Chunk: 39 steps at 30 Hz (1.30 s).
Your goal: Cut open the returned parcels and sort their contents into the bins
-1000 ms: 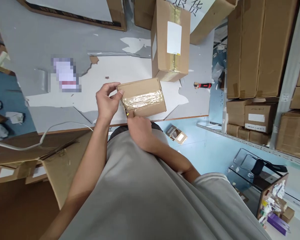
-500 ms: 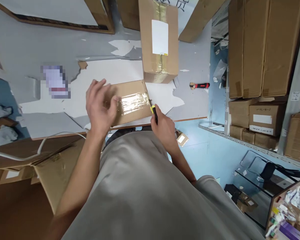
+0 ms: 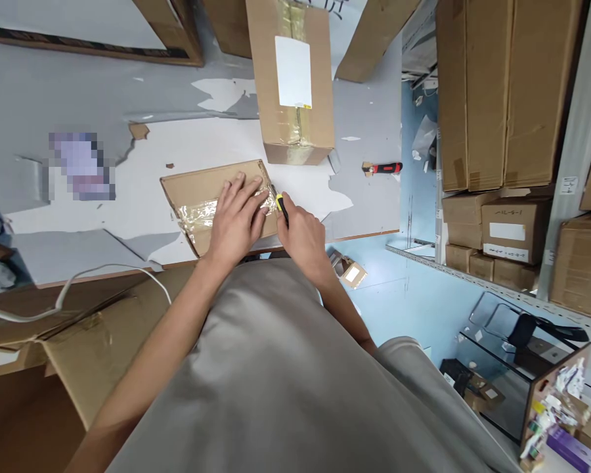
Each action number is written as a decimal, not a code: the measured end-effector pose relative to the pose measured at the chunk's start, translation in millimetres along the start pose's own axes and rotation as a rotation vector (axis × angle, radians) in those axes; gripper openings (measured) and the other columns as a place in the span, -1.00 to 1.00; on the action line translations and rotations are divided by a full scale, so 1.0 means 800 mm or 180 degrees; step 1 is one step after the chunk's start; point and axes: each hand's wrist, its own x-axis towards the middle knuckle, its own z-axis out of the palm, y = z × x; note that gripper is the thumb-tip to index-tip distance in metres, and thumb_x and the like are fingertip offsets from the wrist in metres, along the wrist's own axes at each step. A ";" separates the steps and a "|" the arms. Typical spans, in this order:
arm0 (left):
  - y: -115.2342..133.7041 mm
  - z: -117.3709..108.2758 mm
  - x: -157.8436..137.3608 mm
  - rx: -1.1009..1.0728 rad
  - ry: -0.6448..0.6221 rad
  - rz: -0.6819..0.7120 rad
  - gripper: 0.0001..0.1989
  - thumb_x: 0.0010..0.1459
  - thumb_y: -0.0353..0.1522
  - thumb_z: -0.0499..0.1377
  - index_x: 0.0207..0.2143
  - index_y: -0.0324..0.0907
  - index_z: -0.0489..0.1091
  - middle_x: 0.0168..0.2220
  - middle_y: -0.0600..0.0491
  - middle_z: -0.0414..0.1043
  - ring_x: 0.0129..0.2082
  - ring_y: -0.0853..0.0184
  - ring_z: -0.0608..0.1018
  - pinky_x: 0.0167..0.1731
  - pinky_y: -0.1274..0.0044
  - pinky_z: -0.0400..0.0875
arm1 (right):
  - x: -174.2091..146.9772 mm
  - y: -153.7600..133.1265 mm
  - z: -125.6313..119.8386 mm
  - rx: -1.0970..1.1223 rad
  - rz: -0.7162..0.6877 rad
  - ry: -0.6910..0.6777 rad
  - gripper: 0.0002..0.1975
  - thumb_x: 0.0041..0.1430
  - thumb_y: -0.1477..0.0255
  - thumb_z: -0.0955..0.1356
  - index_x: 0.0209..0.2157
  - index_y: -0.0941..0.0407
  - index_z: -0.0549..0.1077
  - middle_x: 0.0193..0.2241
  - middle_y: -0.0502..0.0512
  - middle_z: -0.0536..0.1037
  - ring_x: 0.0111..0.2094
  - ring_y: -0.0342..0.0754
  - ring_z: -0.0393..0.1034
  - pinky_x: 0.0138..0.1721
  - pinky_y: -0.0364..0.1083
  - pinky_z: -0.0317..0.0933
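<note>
A flat cardboard box with shiny clear tape across its top lies near the table's front edge. My left hand rests on the box, fingers stretched out over the tape at its right half. In my right hand is a yellow and black utility knife, gripped by its handle. The knife's front end is at the right edge of the box, where the tape ends. How far the blade reaches into the box I cannot tell.
A taller taped box with a white label stands just behind. A red and black cutter lies to the right. At front left is a large open carton with a white cable across it. Shelves of boxes stand at right.
My left hand has moved right and come down flat on the box. The knife is still at the box's right edge. The camera view has shifted slightly.
</note>
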 end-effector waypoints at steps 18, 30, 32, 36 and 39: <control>0.006 0.018 -0.003 -0.0284 0.0079 -0.0083 -0.44 0.69 0.09 0.01 0.41 0.05 0.53 0.57 -0.03 0.46 0.75 -0.02 0.19 0.72 -0.18 -0.02 | -0.012 -0.043 -0.007 -0.0651 0.0404 -0.0196 -0.58 0.70 0.54 0.17 0.38 0.19 0.47 0.08 0.46 0.78 0.15 0.20 0.76 0.14 0.06 0.58; -0.002 -0.026 -0.028 -0.0507 0.0514 -0.0116 -0.41 0.60 -0.06 0.22 0.57 0.12 0.38 0.58 -0.07 0.43 0.69 -0.09 0.32 0.71 -0.11 0.13 | -0.049 -0.020 -0.006 -0.0295 0.0490 0.0104 -0.41 0.68 0.42 0.23 0.62 0.05 0.35 0.07 0.31 0.82 0.09 0.33 0.75 0.15 0.20 0.58; -0.020 -0.052 -0.054 -0.0481 0.0838 -0.0436 -0.32 0.51 -0.14 0.31 0.60 0.06 0.34 0.61 -0.10 0.39 0.69 -0.08 0.31 0.72 -0.02 0.16 | -0.041 -0.007 0.011 0.0009 0.0274 0.0407 -0.39 0.72 0.33 0.22 0.67 0.01 0.28 0.10 0.27 0.82 0.10 0.35 0.74 0.17 0.22 0.57; -0.062 -0.085 -0.104 -0.0469 0.0887 -0.1051 -0.24 0.31 -0.25 0.43 0.53 0.01 0.43 0.51 -0.12 0.50 0.59 -0.12 0.45 0.65 0.04 0.31 | -0.007 0.016 0.063 0.0433 -0.0092 0.0798 -0.40 0.74 0.18 0.22 0.63 0.01 0.34 0.18 0.28 0.80 0.14 0.36 0.72 0.22 0.25 0.57; -0.080 -0.087 -0.116 -0.0720 0.0564 -0.1044 -0.31 0.31 -0.29 0.37 0.47 -0.04 0.50 0.42 -0.10 0.59 0.48 -0.05 0.57 0.59 0.07 0.41 | 0.009 0.025 0.090 0.0456 -0.0070 0.0948 -0.42 0.74 0.13 0.20 0.57 0.04 0.41 0.27 0.33 0.75 0.19 0.37 0.70 0.24 0.27 0.56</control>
